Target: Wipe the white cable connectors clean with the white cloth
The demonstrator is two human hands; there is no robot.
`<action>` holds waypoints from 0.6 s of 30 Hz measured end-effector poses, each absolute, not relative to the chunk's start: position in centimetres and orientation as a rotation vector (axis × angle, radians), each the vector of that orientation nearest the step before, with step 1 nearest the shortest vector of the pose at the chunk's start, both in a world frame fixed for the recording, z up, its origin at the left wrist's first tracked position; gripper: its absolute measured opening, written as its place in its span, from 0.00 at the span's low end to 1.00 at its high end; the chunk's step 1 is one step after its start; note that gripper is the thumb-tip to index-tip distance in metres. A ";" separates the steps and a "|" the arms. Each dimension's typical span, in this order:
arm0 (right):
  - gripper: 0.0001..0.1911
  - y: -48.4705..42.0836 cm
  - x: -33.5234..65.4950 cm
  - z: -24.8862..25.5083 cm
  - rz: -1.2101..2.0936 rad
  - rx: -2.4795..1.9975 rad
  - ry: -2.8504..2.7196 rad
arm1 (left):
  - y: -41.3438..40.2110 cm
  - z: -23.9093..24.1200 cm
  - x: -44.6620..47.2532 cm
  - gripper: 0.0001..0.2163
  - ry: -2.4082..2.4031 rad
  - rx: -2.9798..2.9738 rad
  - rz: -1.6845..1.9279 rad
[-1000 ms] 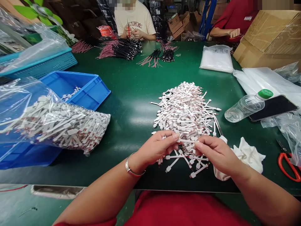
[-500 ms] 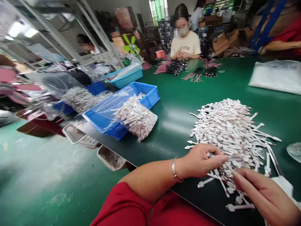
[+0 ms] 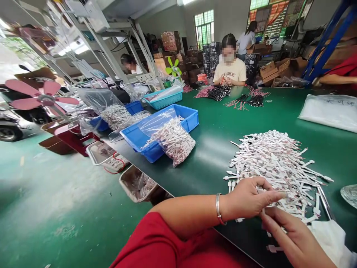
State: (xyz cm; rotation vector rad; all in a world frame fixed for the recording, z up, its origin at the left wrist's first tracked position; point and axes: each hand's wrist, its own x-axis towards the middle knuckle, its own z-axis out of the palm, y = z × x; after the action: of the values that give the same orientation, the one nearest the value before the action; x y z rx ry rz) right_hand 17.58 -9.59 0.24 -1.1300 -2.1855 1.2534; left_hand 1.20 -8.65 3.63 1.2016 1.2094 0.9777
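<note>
Over the near edge of a heap of short white cables [image 3: 267, 156], my two hands meet. My left hand [image 3: 251, 199], a silver bangle on its wrist, is closed, thumb over curled fingers, with a bit of white cable showing in the curl. Thumb and forefinger of my right hand [image 3: 290, 230] pinch together just below the left palm, at the end of a short white cable that the fingers mostly hide. A few loose cables lie under and beside my hands on the dark green table [image 3: 212, 149].
A clear bag of white cables [image 3: 175, 143] leans on a blue bin [image 3: 142, 130] to the left. Right of the heap lie a slim metal tool [image 3: 325, 203] and white cloth [image 3: 329, 238]. A co-worker [image 3: 230, 67] sits across, behind black-and-red wires [image 3: 214, 92].
My right hand has moved left and come up against my left hand; the white strip in its fingertips is now mostly hidden. The camera view has tilted up slightly.
</note>
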 end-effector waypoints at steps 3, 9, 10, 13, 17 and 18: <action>0.17 -10.1 17.7 0.3 1.146 -1.046 -2.206 | -8.8 6.0 -0.7 0.11 1.230 1.452 0.981; 0.14 -9.4 18.1 0.2 0.947 -0.903 -2.272 | -5.6 16.3 -12.8 0.13 2.105 1.815 1.036; 0.14 -9.3 18.1 0.3 0.925 -0.890 -2.276 | -4.9 18.0 -15.5 0.14 2.374 1.755 0.968; 0.14 -9.2 18.0 0.2 0.899 -0.891 -2.295 | -3.0 21.4 -22.9 0.19 2.775 1.546 0.782; 0.14 -9.1 18.3 -0.4 0.899 -0.929 -2.317 | -1.5 21.2 -29.0 0.16 2.783 1.325 0.345; 0.13 -9.1 18.4 -0.5 0.902 -0.927 -2.319 | -1.2 20.6 -29.6 0.16 2.734 1.338 0.284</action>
State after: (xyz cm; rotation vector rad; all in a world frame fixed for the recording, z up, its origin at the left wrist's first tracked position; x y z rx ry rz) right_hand 18.38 -9.10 -0.45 -0.9267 -2.3190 0.9018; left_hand -29.60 -1.21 20.60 1.3380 2.7345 0.2841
